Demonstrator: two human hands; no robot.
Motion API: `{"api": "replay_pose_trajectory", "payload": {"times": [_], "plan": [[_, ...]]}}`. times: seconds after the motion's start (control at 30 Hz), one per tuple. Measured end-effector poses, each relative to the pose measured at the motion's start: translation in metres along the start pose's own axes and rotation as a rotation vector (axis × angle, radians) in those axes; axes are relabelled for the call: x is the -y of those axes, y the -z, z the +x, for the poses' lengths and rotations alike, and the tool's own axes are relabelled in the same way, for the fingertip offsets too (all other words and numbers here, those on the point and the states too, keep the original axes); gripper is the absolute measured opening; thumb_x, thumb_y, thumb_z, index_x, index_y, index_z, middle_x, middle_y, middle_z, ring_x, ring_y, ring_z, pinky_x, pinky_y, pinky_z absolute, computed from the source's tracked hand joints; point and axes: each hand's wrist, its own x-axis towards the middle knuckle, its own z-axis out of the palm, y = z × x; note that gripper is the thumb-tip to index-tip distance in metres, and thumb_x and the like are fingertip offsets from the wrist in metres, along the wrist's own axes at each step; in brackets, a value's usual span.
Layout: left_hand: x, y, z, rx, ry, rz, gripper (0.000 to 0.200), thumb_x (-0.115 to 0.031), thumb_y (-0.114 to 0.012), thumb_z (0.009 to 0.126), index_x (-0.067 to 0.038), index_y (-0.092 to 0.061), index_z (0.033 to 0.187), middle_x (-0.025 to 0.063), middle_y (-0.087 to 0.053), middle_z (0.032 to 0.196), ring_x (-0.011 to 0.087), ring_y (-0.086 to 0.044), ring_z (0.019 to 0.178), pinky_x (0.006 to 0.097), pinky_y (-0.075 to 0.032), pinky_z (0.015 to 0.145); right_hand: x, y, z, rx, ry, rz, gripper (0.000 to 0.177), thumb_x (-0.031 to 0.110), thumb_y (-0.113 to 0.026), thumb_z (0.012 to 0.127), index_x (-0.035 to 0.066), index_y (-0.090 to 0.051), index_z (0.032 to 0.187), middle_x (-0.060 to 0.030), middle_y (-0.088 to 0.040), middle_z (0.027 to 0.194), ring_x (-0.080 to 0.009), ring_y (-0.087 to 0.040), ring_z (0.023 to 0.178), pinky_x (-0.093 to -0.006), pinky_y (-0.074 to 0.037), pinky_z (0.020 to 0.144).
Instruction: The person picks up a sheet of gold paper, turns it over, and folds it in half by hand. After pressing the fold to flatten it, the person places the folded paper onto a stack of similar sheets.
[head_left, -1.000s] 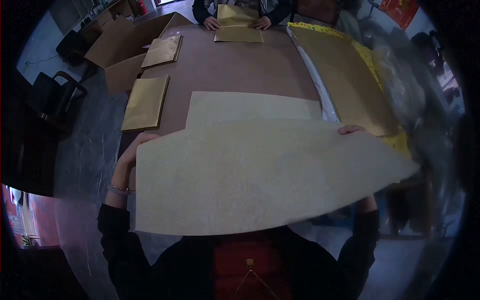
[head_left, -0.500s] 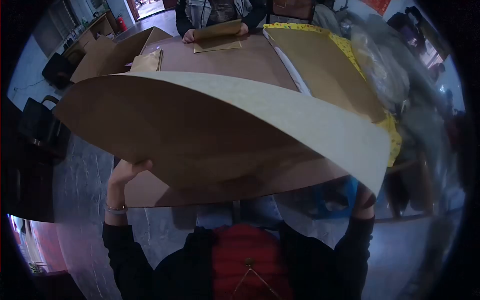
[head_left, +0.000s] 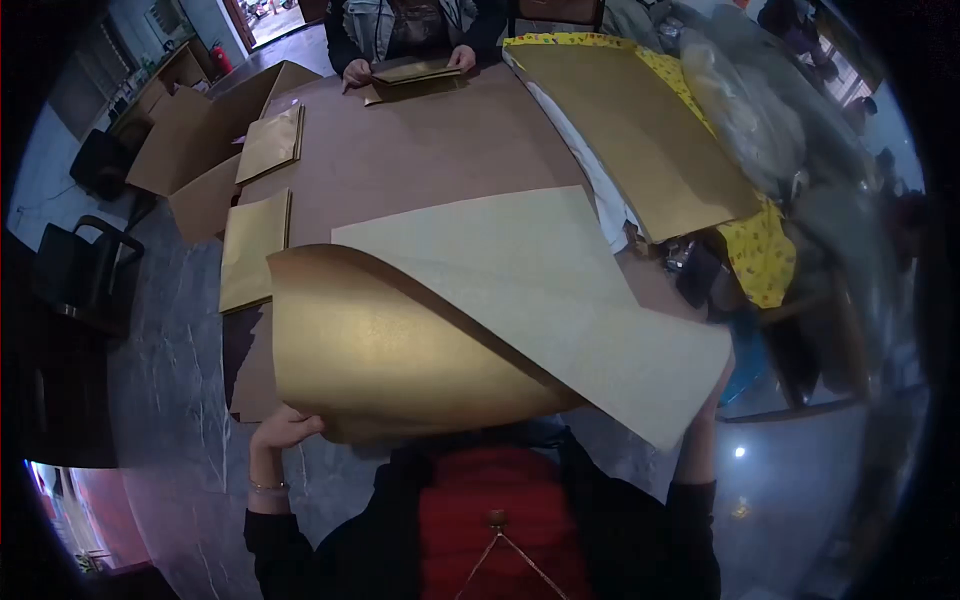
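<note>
Your left grip (head_left: 289, 428) is closed in a pinch, its thumb pointing inward toward your middle. Below it, your left wrist (head_left: 267, 470) is bare and nearly upright. Your right grip (head_left: 719, 380) is mostly hidden, and its fingers can't be made out. Your right forearm (head_left: 697, 450) is bare near the wrist and tilts slightly outward. Both your arms reach forward, well apart, either side of your chest (head_left: 497, 485).

You see dim, bluish light: a soft sheen crosses your curled gold paper sheet (head_left: 400, 340), the bright rectangular doorway (head_left: 270, 19) glares, fisheye edges blacken.
</note>
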Motion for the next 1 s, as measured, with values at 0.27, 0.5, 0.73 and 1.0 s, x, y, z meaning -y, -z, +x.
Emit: {"api": "replay_pose_trajectory", "payload": {"times": [0.27,0.5,0.73,1.0], "plan": [[0.029,-0.019,0.018,-0.108,0.337,-0.328,0.038,-0.039,-0.057,0.094,-0.003,-0.066,0.088,-0.0037,-0.057,0.081,0.0078,-0.05,0.079,0.0241,-0.041,0.077,0.03,-0.048,0.063,0.18,-0.039,-0.678,0.022,0.017,-0.048,0.097,-0.003,-0.058,0.096,-0.0008,-0.057,0.081,-0.0086,-0.048,0.075,-0.025,-0.043,0.069],[0.038,-0.027,0.022,-0.063,0.482,-0.336,0.039,-0.038,-0.053,0.095,-0.003,-0.064,0.108,-0.0022,-0.062,0.098,0.0076,-0.053,0.09,0.0241,-0.042,0.083,0.028,-0.07,0.107,0.353,-0.212,-0.53,0.027,0.023,-0.05,0.097,-0.002,-0.058,0.095,0.0009,-0.056,0.079,-0.0077,-0.048,0.074,-0.0253,-0.042,0.067],[0.011,-0.033,0.049,-0.216,0.565,-0.412,0.036,-0.037,-0.052,0.096,-0.004,-0.064,0.099,-0.002,-0.062,0.087,0.0066,-0.054,0.078,0.0234,-0.045,0.073,0.031,-0.114,0.182,0.558,-0.215,-0.705,0.039,0.031,-0.053,0.094,-0.007,-0.06,0.088,-0.0108,-0.061,0.07,-0.0141,-0.054,0.064,-0.0303,-0.043,0.064],[0.014,-0.04,0.055,-0.353,0.502,-0.36,0.034,-0.034,-0.05,0.097,-0.002,-0.061,0.105,-0.0008,-0.063,0.088,0.0062,-0.057,0.079,0.0229,-0.046,0.072,-0.018,-0.092,0.19,0.746,-0.708,-0.66,0.049,0.045,-0.05,0.094,0.005,-0.056,0.122,-0.0065,-0.064,0.107,-0.0153,-0.06,0.099,-0.0271,-0.046,0.087]]}}
